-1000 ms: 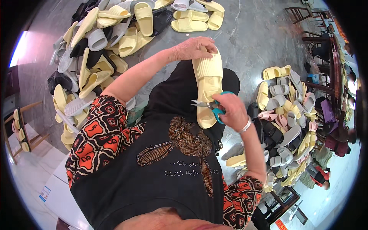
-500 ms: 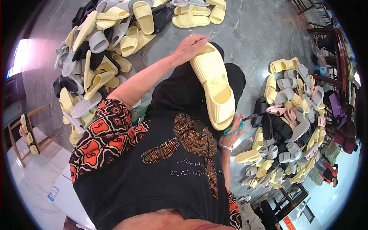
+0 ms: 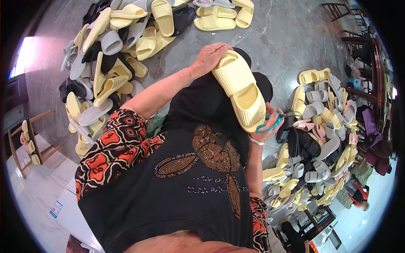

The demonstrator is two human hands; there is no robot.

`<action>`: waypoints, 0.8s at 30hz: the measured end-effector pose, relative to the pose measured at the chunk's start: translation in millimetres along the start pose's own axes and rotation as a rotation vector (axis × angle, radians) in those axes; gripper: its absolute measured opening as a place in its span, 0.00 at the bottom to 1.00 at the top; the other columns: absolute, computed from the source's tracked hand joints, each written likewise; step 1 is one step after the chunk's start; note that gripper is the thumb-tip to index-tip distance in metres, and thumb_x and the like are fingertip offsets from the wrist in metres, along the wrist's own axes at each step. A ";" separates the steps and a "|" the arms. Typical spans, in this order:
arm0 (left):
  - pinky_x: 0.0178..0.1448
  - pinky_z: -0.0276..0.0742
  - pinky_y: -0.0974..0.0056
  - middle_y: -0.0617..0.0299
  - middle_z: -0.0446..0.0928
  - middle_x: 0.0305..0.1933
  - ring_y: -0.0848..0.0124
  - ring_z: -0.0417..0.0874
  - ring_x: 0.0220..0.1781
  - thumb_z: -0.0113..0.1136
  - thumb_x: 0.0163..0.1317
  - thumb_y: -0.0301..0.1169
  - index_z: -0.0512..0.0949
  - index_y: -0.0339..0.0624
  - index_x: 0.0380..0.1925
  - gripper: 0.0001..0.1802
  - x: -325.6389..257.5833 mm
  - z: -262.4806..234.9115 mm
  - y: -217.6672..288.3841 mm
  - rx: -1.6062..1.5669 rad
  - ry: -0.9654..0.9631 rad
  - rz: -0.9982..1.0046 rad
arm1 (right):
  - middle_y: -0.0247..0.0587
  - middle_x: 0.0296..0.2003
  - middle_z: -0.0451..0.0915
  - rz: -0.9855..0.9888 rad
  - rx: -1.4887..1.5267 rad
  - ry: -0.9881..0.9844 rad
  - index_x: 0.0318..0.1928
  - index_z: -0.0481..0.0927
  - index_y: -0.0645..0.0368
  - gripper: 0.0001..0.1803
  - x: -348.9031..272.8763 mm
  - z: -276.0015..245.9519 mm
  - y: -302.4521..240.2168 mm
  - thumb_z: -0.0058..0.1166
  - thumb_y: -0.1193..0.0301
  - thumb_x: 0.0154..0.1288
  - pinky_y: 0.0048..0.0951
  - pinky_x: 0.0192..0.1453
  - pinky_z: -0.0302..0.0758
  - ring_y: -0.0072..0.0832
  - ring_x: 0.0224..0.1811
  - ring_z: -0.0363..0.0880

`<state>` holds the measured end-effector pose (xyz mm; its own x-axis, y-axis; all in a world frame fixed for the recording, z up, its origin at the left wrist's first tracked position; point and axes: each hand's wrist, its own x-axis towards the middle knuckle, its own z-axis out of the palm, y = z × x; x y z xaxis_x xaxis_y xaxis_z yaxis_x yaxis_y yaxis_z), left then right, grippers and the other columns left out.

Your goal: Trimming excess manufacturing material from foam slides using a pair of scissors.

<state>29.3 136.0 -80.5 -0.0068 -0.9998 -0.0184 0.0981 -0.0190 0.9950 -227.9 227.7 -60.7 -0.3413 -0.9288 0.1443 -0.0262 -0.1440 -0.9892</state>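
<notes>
Pale yellow ribbed slippers (image 3: pixel 237 82), seemingly a pair put together, lie slantwise above my black-trousered lap. My left hand (image 3: pixel 212 57) grips their far end, with its fingertips partly hidden at the rim. Beside their near end, my right hand (image 3: pixel 270 126) is closed around small scissors (image 3: pixel 270 123) with teal loop handles. The scissor blades point right, away from the slippers. A silvery band circles my right wrist.
A large heap of yellow, grey and black slippers (image 3: pixel 112 86) lies on the grey floor at left. Another heap (image 3: pixel 320 126), with some pink ones, lies at right. Several yellow slippers (image 3: pixel 216 22) sit at the far side. Dark wooden furniture (image 3: pixel 367 55) stands along the right.
My right hand has moved up and a little right with the scissors, which now point more plainly right. The slippers and my left hand have shifted slightly.
</notes>
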 end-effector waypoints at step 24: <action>0.48 0.71 0.71 0.62 0.74 0.39 0.72 0.76 0.41 0.50 0.63 0.32 0.71 0.37 0.44 0.12 -37.4 -59.0 -2.0 0.454 0.126 0.349 | 0.38 0.37 0.73 0.896 0.604 -0.443 0.51 0.64 0.61 0.30 34.5 20.5 -59.0 0.62 0.64 0.51 0.29 0.32 0.77 0.25 0.37 0.76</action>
<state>88.1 173.1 -87.5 0.0706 -0.9400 0.3337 -0.3635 0.2873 0.8862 -218.8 197.2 3.1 0.3497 -0.8013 -0.4854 0.5502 0.5950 -0.5858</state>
